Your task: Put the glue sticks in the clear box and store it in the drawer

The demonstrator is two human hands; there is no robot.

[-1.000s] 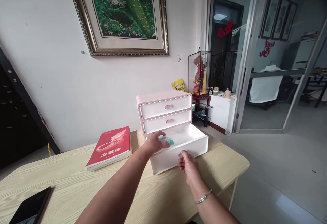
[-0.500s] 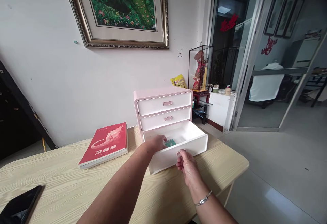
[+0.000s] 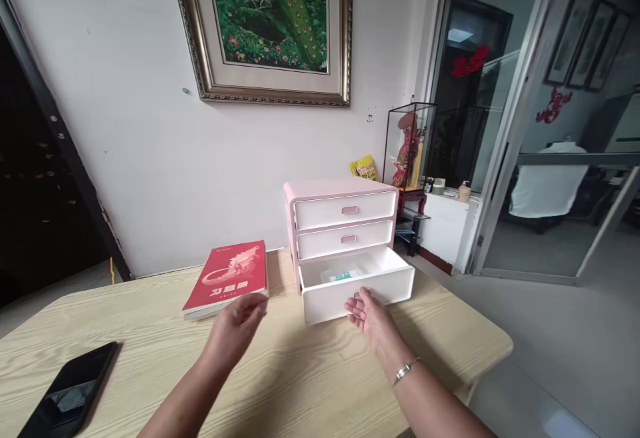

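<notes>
A pink desktop drawer cabinet (image 3: pixel 340 188) with white drawers stands on the wooden table. Its bottom drawer (image 3: pixel 325 305) is pulled partway out, and a clear packet with a green-and-white label (image 3: pixel 341 277) lies inside. My right hand (image 3: pixel 370 315) is at the front of that drawer, thumb and curled fingers around its small pink handle, which they mostly cover. Over the table, left of the drawer and just in front of a red book (image 3: pixel 230 275), is my left hand (image 3: pixel 237 328). Its fingers are curled in, and nothing shows in them.
A black phone (image 3: pixel 70 391) lies at the table's left. The wall with a framed peacock picture (image 3: pixel 275 85) rises behind. Right of the cabinet stand a glass display case (image 3: pixel 410 148) and a yellow bag (image 3: pixel 366 168). The table's right edge (image 3: pixel 500 351) drops to the floor.
My left hand has come out of the drawer and moved left toward the book. The bottom drawer has slid in somewhat, with my right hand still at its handle. The view has shifted left.
</notes>
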